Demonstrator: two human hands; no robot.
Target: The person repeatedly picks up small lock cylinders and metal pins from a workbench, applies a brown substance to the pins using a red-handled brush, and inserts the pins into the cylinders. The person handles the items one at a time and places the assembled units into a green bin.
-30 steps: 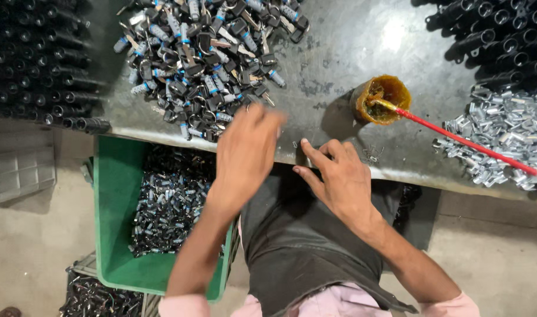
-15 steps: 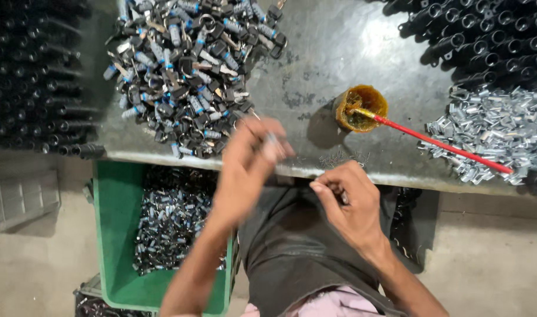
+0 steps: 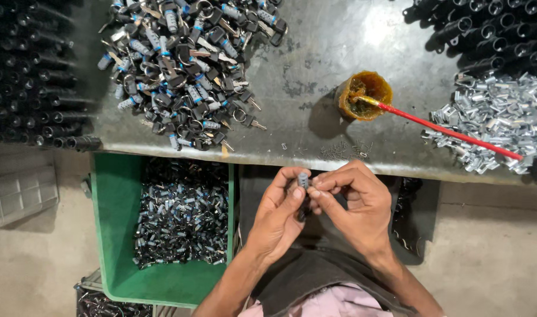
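My left hand [image 3: 278,213] and my right hand [image 3: 355,202] meet just below the table's front edge, over my lap. Between their fingertips they pinch a small grey lock cylinder [image 3: 303,179] with a dark part hanging under it. A big heap of lock cylinders with keys [image 3: 186,64] lies on the grey metal table [image 3: 315,76] at the upper left. To the right of the hands' reach stands a small orange grease pot [image 3: 362,95] with a red-handled brush [image 3: 450,132] leaning out of it.
A green crate [image 3: 119,235] half full of small lock parts sits on the floor at the left. A pile of shiny metal pieces [image 3: 497,126] lies at the table's right. Black tubes are stacked at the far left [image 3: 34,76] and top right [image 3: 485,29].
My left hand has drawn back from the heap on the table with a lock cylinder and come down to meet my right hand below the table edge.
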